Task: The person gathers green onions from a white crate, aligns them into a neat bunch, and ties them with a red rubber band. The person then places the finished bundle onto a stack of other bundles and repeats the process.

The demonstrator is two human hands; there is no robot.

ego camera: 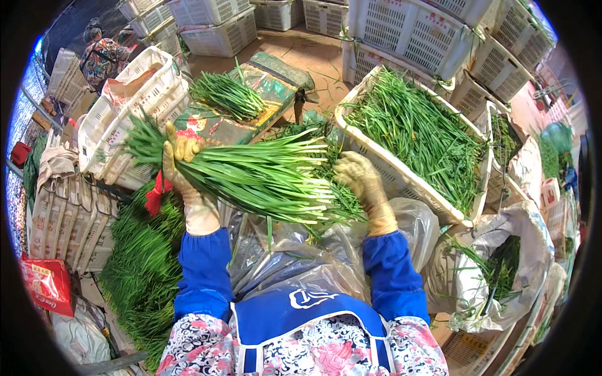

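My left hand [181, 150], in a stained pale glove, is closed around the leafy part of a large bunch of garlic chives [263, 178]. The pale stem ends fan out to the right over my lap. My right hand [357, 176], also gloved, is beside those ends with its fingers curled; no held item shows in it. Loose green leaves lie beneath and behind the stem ends. Past the bunch, a smaller bundle of chives [228, 96] rests on a green patterned board [268, 75]. Clear plastic sheeting [301, 258] covers my lap.
A white crate [404, 183] full of chives stands at the right, with an open white sack [536, 235] nearer me. A green heap [141, 272] lies at my left. Stacked crates [404, 28] rise beyond. A person [101, 58] is at the far left.
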